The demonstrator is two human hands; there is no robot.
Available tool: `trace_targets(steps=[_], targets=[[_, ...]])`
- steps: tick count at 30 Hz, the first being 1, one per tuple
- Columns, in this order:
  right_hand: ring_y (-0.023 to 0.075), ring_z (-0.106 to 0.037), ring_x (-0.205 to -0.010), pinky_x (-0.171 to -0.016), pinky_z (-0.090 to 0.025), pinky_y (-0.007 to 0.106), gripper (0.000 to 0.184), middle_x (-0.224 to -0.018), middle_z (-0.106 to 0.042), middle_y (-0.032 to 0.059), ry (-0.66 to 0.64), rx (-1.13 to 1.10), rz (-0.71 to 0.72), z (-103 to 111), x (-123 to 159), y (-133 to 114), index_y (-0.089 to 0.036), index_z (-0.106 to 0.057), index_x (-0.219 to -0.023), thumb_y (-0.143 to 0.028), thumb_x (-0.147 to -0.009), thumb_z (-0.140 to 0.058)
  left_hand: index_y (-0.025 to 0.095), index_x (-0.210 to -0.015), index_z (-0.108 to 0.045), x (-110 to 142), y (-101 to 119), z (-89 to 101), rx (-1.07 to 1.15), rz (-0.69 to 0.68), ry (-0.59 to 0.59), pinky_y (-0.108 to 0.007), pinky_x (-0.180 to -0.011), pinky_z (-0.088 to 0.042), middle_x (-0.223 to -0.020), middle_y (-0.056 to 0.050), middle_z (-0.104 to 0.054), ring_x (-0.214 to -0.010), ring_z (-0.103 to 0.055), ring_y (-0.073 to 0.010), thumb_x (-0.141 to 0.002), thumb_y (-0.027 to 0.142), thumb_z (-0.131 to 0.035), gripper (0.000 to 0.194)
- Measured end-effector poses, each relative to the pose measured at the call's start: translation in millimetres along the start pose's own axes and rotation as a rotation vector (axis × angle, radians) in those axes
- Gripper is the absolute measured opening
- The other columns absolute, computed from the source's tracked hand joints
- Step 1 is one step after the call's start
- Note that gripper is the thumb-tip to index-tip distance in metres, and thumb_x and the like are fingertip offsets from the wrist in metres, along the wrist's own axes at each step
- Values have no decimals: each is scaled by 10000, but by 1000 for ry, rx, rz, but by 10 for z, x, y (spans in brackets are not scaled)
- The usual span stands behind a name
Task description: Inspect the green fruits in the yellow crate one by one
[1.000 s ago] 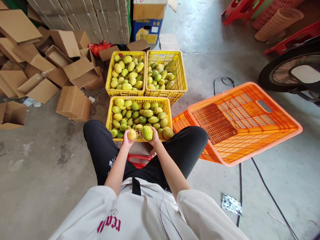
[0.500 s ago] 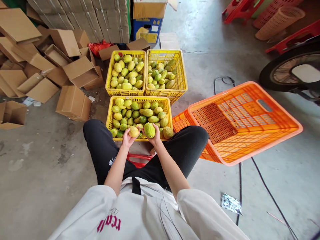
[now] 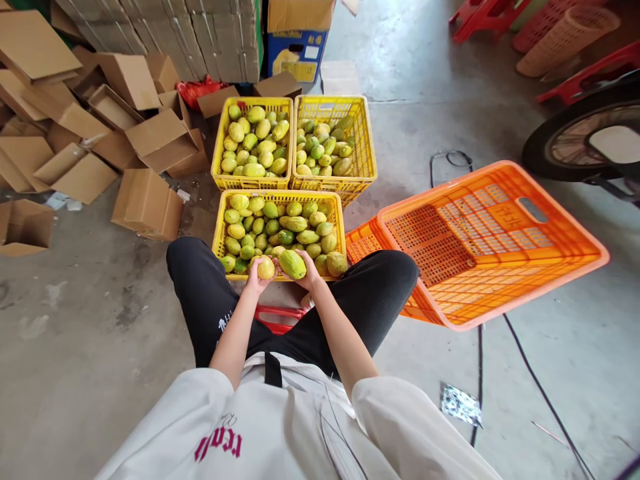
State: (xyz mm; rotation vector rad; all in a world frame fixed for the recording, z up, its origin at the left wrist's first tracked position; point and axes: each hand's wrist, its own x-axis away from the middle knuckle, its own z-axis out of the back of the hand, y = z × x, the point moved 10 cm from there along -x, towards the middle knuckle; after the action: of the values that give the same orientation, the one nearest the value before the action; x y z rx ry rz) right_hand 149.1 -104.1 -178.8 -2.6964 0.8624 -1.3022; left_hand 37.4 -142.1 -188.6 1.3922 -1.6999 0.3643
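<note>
My left hand (image 3: pixel 259 277) is closed round a small yellow papaya (image 3: pixel 266 269). Beside it, my right hand (image 3: pixel 307 272) grips a longer, yellow-green papaya (image 3: pixel 293 265), which lies tilted in the fingers. Both fruits are held close together above the near edge of a yellow crate (image 3: pixel 218 230) that stands between my knees. Many green and yellow papayas (image 3: pixel 295 224) lie in that crate. Behind it, two more yellow crates stand side by side, the left crate (image 3: pixel 216 157) fuller of papayas than the right crate (image 3: pixel 371 150).
An orange crate (image 3: pixel 520 307) leans tilted by my right knee. Loose cardboard boxes (image 3: pixel 145 200) are heaped at the left, and a blue carton (image 3: pixel 295 57) stands at the back. Black cables (image 3: pixel 530 373) run over the floor at the right, below a motorbike wheel (image 3: pixel 565 137).
Both papayas have been turned in my hands. The green one was more upright half a second ago and now lies slanted. The crates have stayed in place.
</note>
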Motion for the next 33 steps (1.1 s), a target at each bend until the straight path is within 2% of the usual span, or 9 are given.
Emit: trace_targets(steps=[5,9,13,17,21,25,28,31,33], targets=[[259,-767,-871,-751,-656,385,166,-789,-759,57,25,-71,115,-34,42,-168,-220,-610,-858,-380,-904,-615,155,-907,-640,-7,122,9,9,-67,22,-225,-526,-498,-708,-38,-675,-567,-633,-146,-814,284,-587,168],[253,-765,-874,-771,-660,395,130,-814,-764,43,25,-54,152,-61,37,-173,-233,-611,-916,-353,-879,-645,150,-866,-626,26,92,16,-38,-38,62,-214,-478,-472,-663,-42,-657,-523,-615,-144,-814,286,-558,161],[268,-765,-901,-811,-658,451,184,-868,-776,56,-8,-7,118,-120,59,-111,-230,-622,-1013,-325,-858,-594,149,-854,-621,87,76,-34,-47,-11,83,-215,-463,-483,-653,-47,-654,-507,-608,-145,-824,278,-555,147],[298,-766,-937,-817,-656,489,264,-906,-777,91,-65,4,70,-251,167,-79,-208,-644,-1045,-379,-855,-580,143,-874,-633,231,143,-210,-20,-3,31,-220,-487,-514,-669,-55,-661,-522,-619,-143,-854,271,-537,161],[302,-758,-992,-847,-656,478,286,-943,-779,108,-98,53,105,-336,409,-90,-200,-669,-1036,-436,-890,-599,136,-973,-661,570,199,-442,-38,26,-65,-256,-581,-573,-754,-80,-708,-612,-677,-169,-885,275,-564,191],[280,-749,-1013,-883,-653,442,354,-1000,-779,99,-145,68,145,-284,723,3,-222,-691,-1067,-526,-889,-671,115,-1157,-652,977,177,-608,-19,69,-226,-436,-859,-612,-1015,-159,-752,-975,-743,-292,-951,328,-504,331],[238,-754,-942,-853,-658,363,320,-1002,-783,70,-119,85,154,-169,844,86,-237,-704,-1060,-462,-839,-759,122,-1170,-644,1070,115,-543,-50,86,-243,-446,-880,-603,-1101,-170,-745,-1038,-730,-300,-964,274,-493,297],[209,-753,-903,-815,-646,281,258,-991,-786,72,-67,96,137,-103,819,110,-211,-716,-1016,-397,-839,-740,126,-1063,-657,961,24,-364,-115,111,-162,-348,-716,-609,-955,-139,-745,-849,-733,-250,-947,290,-561,223],[219,-755,-919,-829,-646,301,233,-971,-786,71,-29,73,151,-87,770,65,-209,-706,-1000,-400,-870,-677,136,-1004,-659,870,-16,-265,-136,121,-112,-318,-665,-597,-854,-100,-723,-745,-703,-212,-911,287,-614,183]])
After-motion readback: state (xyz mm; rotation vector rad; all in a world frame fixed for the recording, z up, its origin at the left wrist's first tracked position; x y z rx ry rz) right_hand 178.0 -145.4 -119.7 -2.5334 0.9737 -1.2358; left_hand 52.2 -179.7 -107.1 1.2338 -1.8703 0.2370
